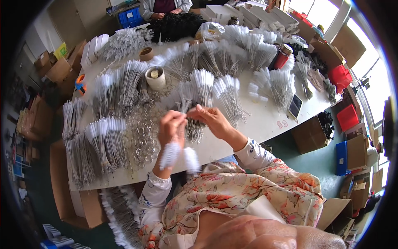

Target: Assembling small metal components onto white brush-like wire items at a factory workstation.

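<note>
White-bristled wire brushes lie in bundles across the table. Closed fingers of my left hand [171, 123] grip thin wire brushes; their white bristle heads [170, 155] hang below by my wrist, and a second blurred head [192, 160] shows beside them. My right hand [214, 121] meets the left at the fingertips, its thumb and forefinger pinched together over something too small to make out. Just left of my hands, loose metal rings [145, 143] are strewn on the table. A bundle of brushes [203, 85] lies right beyond my fingers, and another bundle [227, 93] is to its right.
The white table [265, 120] holds more brush bundles [103, 139] at left, a tape roll [155, 79], a phone [295, 105], a red-and-black flask [282, 57] and orange-handled scissors [80, 84]. Across it sits another person [166, 7] behind a black pile [176, 25]. Cardboard boxes [313, 135] stand around.
</note>
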A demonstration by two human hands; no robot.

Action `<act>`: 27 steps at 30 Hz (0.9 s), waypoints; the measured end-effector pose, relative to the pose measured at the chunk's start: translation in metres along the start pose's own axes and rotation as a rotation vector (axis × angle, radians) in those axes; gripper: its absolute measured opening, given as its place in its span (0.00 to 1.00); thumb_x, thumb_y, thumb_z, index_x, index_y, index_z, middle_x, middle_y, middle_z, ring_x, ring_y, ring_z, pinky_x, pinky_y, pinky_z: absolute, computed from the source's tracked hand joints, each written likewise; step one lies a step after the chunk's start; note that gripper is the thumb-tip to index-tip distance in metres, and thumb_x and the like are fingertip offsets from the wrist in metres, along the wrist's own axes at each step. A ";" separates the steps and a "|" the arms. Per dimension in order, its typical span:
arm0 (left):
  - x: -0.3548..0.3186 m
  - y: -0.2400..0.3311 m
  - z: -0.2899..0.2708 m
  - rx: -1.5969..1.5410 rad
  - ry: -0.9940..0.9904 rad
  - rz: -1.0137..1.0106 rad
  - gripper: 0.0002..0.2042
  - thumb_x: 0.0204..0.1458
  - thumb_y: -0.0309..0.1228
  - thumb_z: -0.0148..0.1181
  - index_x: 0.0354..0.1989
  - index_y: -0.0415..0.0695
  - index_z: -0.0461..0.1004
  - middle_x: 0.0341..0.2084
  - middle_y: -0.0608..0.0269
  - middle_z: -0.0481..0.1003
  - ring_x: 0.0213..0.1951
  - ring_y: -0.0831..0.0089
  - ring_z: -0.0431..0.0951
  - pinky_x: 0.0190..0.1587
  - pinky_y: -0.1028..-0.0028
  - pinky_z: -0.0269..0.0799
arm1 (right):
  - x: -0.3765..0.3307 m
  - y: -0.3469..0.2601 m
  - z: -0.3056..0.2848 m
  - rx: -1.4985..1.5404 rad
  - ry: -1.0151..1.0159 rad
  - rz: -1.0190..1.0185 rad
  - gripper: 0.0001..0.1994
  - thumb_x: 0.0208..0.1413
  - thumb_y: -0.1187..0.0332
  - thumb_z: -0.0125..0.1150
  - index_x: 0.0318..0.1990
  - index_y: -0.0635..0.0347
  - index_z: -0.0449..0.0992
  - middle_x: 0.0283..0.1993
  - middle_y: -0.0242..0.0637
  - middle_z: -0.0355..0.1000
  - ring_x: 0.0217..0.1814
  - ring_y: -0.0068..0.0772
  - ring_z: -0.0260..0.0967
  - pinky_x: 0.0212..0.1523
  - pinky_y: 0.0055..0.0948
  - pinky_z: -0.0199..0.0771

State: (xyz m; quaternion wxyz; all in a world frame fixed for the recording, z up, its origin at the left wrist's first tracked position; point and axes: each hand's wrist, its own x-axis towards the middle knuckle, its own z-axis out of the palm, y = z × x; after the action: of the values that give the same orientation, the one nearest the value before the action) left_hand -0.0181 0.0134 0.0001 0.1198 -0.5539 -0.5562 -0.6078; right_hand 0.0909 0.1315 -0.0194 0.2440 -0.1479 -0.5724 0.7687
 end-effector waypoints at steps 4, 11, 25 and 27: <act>-0.039 -0.010 0.022 0.106 -0.124 0.142 0.14 0.41 0.20 0.61 0.39 0.42 0.70 0.36 0.59 0.69 0.35 0.62 0.72 0.36 0.68 0.70 | -0.011 0.036 0.008 0.699 0.023 0.178 0.12 0.62 0.62 0.44 0.38 0.60 0.70 0.34 0.32 0.71 0.37 0.26 0.69 0.42 0.27 0.71; -0.083 0.005 0.002 0.063 -0.376 -0.020 0.13 0.44 0.24 0.60 0.40 0.43 0.71 0.38 0.60 0.69 0.39 0.63 0.70 0.42 0.66 0.65 | -0.022 -0.045 -0.038 -0.491 -0.170 0.248 0.11 0.57 0.65 0.50 0.31 0.63 0.74 0.25 0.32 0.70 0.25 0.23 0.66 0.29 0.23 0.64; -0.121 0.008 -0.019 -0.195 -0.355 -0.248 0.10 0.45 0.25 0.60 0.36 0.39 0.70 0.29 0.57 0.72 0.30 0.60 0.74 0.32 0.68 0.71 | -0.062 0.006 0.002 -0.858 -0.575 0.298 0.06 0.55 0.71 0.51 0.32 0.62 0.75 0.23 0.32 0.71 0.23 0.22 0.65 0.25 0.23 0.65; -0.118 0.013 -0.026 -0.169 -0.322 -0.201 0.09 0.44 0.25 0.62 0.33 0.39 0.71 0.28 0.59 0.72 0.28 0.63 0.74 0.30 0.69 0.71 | -0.059 0.002 0.010 -0.575 -0.570 0.563 0.09 0.56 0.68 0.51 0.31 0.64 0.75 0.23 0.29 0.71 0.21 0.15 0.61 0.21 0.18 0.60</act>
State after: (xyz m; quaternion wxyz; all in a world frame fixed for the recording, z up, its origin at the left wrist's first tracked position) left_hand 0.0204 -0.0682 -0.0819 -0.0790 -0.5935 -0.5677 -0.5649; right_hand 0.1351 0.0904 -0.0211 -0.1901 -0.1421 -0.7434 0.6254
